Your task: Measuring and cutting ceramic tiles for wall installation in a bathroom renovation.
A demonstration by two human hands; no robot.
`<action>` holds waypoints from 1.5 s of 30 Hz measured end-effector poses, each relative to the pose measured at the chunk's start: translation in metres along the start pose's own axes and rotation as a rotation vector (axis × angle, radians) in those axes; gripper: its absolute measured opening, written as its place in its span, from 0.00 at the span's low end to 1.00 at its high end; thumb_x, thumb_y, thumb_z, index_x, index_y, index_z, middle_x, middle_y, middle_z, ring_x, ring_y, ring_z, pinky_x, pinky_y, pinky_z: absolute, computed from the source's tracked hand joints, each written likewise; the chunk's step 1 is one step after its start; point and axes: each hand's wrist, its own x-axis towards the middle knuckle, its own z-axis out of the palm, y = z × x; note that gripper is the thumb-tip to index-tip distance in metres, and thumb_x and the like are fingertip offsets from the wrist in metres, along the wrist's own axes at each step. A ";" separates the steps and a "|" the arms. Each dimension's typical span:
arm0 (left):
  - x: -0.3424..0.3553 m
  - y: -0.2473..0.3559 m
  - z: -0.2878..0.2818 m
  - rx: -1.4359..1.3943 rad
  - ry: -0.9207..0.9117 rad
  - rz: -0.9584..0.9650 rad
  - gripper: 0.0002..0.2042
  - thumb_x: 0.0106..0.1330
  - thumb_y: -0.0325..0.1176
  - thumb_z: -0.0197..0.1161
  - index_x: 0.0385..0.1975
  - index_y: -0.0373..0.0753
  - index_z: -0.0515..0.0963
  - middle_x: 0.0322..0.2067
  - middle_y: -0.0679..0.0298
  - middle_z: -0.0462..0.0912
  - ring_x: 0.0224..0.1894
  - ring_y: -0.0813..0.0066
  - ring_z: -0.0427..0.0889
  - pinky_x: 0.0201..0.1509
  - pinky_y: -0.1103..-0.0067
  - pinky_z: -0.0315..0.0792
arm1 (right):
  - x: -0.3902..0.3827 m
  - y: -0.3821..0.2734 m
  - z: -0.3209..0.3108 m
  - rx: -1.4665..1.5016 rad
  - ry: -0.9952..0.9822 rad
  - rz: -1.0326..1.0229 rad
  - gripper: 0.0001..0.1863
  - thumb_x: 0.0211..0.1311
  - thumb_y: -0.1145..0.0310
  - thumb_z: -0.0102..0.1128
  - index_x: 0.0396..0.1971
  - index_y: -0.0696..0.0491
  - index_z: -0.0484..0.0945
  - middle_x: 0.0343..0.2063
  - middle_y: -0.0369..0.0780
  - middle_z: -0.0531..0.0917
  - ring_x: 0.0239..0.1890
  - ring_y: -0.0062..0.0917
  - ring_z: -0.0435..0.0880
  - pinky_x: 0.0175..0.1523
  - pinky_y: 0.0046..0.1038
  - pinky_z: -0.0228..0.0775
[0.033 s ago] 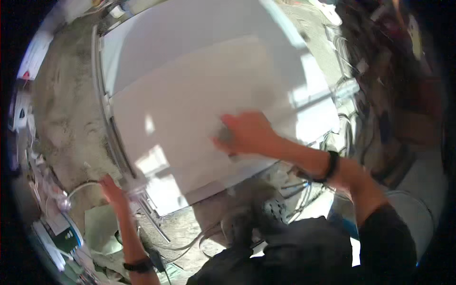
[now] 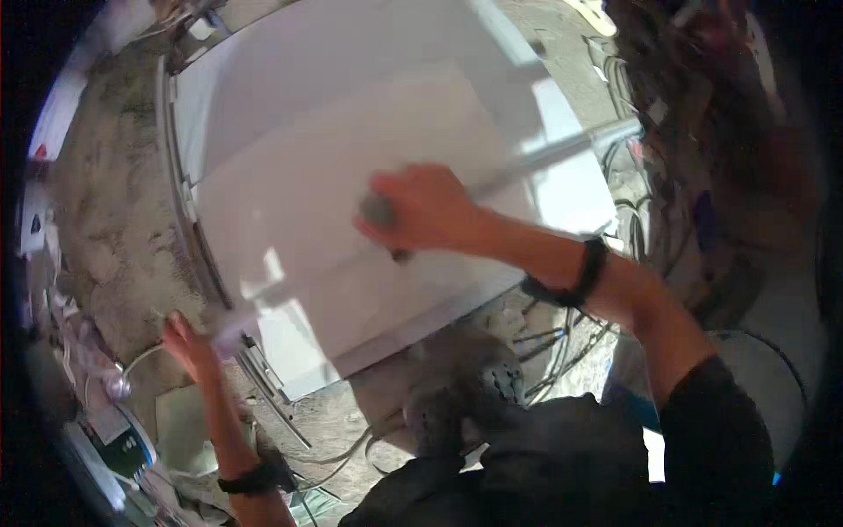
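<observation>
1. The large white flat panel (image 2: 351, 158) lies on the rough grey concrete floor (image 2: 114, 202) and fills the middle of the view. A long, thin, pale metal bar (image 2: 562, 154) lies across it slantwise, from its near left corner to its far right edge.
2. The right hand (image 2: 421, 206) sits mid-panel on the bar's line, fingers curled tight around a small dark grey rounded object (image 2: 378, 211). The blur hides what kind of object it is.
3. The left hand (image 2: 189, 342) is at the bar's near end by the panel's corner. Its fingers are stretched out, enclosing nothing, with the tips at or just beside the bar.
4. As a judgement, the step in hand is working along the bar on the panel's face. It calls for the bar staying put at both ends while the right hand bears down.
5. A grey metal rail (image 2: 180, 211) runs along the panel's left edge. Each wrist wears a dark band.
6. Dark cables (image 2: 544, 351) tangle near the panel's lower right, next to a blurred grey lump (image 2: 465, 386).
7. At the left rim lie small white cards (image 2: 35, 184), one with a red mark and one with a dark mark.
8. At lower left there is a pale greenish sheet (image 2: 180, 422) and a white and teal device (image 2: 114, 439).
</observation>
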 end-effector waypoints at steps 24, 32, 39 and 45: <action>-0.175 0.090 -0.044 0.158 -0.496 0.278 0.15 0.59 0.24 0.67 0.46 0.34 0.75 0.41 0.52 0.78 0.44 0.53 0.78 0.48 0.66 0.74 | -0.269 0.075 0.031 0.122 0.170 0.215 0.06 0.51 0.76 0.66 0.24 0.55 0.76 0.26 0.44 0.76 0.31 0.41 0.78 0.35 0.42 0.71; -0.151 0.116 -0.020 0.257 -0.458 0.083 0.15 0.61 0.35 0.69 0.42 0.31 0.79 0.34 0.51 0.83 0.33 0.58 0.84 0.41 0.67 0.77 | -0.387 0.102 0.094 0.172 -0.088 0.420 0.12 0.51 0.71 0.66 0.36 0.55 0.77 0.34 0.49 0.75 0.37 0.48 0.77 0.42 0.46 0.71; -0.177 0.099 -0.032 0.091 -0.412 0.019 0.13 0.61 0.34 0.68 0.39 0.30 0.80 0.34 0.51 0.84 0.32 0.63 0.83 0.35 0.71 0.77 | -0.349 0.120 0.054 0.481 0.320 0.641 0.03 0.70 0.79 0.47 0.39 0.58 0.71 0.22 0.38 0.71 0.27 0.24 0.72 0.33 0.27 0.64; -0.124 0.097 0.020 0.318 -0.251 0.269 0.25 0.62 0.40 0.64 0.52 0.27 0.71 0.46 0.43 0.75 0.47 0.45 0.75 0.56 0.57 0.68 | -0.221 0.183 0.043 0.473 0.690 0.519 0.08 0.72 0.68 0.55 0.37 0.58 0.73 0.27 0.36 0.75 0.30 0.18 0.70 0.36 0.25 0.65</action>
